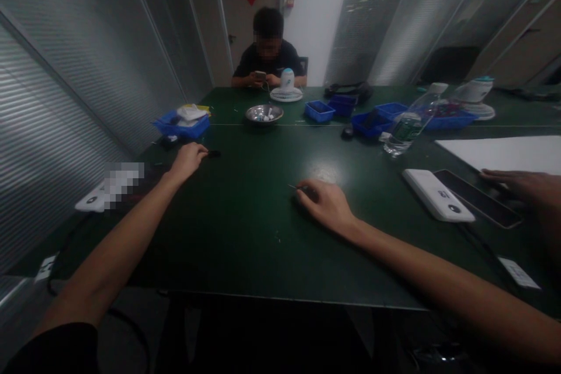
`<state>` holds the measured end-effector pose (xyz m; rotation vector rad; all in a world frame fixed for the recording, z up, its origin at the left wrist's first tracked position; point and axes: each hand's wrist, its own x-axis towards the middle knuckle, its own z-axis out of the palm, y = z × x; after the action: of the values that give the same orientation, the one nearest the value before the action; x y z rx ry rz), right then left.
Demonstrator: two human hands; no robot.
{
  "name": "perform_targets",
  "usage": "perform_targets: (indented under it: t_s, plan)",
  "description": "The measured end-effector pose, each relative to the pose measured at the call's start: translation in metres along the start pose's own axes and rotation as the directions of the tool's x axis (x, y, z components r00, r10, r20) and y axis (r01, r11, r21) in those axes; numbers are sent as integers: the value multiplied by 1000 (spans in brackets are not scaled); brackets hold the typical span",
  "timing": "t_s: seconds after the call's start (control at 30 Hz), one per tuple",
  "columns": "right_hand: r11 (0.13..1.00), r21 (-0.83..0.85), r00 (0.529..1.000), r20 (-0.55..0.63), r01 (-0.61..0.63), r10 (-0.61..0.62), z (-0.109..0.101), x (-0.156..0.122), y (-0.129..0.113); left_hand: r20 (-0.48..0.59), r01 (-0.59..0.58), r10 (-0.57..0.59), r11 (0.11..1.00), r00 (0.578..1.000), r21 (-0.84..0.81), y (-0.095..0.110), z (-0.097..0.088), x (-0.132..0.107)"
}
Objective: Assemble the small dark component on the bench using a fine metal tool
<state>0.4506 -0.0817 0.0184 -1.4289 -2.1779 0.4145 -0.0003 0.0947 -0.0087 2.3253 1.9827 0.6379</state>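
My left hand (188, 162) is over the left side of the green table (245, 234), its fingers pinched on a small dark object (213, 153) whose kind is too dim to make out. Near the table's middle rests my right hand (323, 201), fingers curled together. From between thumb and forefinger pokes a thin metal tip (291, 186); the rest of that slim tool is hidden in the grip. Tiny light scraps (277, 237) lie on the tabletop in front of the right hand.
Farther back stand a metal bowl (252, 117) with small pieces, a small fan (287, 79) and blue bins (201, 127). On the right are a tilted water bottle (407, 128), white power bank (432, 193), phone (491, 201) and another person's hand (526, 184). A person (268, 52) sits opposite.
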Motion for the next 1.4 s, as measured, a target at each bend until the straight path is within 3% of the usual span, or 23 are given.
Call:
perform_targets:
  t_s: [0.27, 0.43, 0.53, 0.7, 0.83, 1.07, 1.4]
  plan:
    - [1000, -3, 1000, 1, 7, -7, 0, 0, 0, -15, 83, -83, 996, 996, -17, 4, -4, -4]
    - [1000, 1, 1000, 10, 8, -8, -1, -1, -1, -101, 161, -178, 974, 979, -157, 18, -10, -8]
    - [1000, 0, 1000, 14, 8, -8, -1, -1, -2, -97, 204, -233, 948, 968, -245, 27, -11, -8]
    - [1000, -13, 1000, 13, 16, -15, 0, 0, -1, -70, 188, -229, 909, 971, -372, 31, -6, -5]
    - [999, -23, 1000, 6, 22, -22, 0, 0, -2, -87, 180, -220, 927, 972, -330, 34, -5, -5]
    - [1000, -19, 1000, 8, 13, -13, -2, -1, -6, -3, 206, -217, 929, 976, -308, 45, -4, -8]
    - [999, -21, 999, 17, 28, -28, -1, -1, -2, 14, 279, -303, 860, 953, -426, 29, 2, -2]
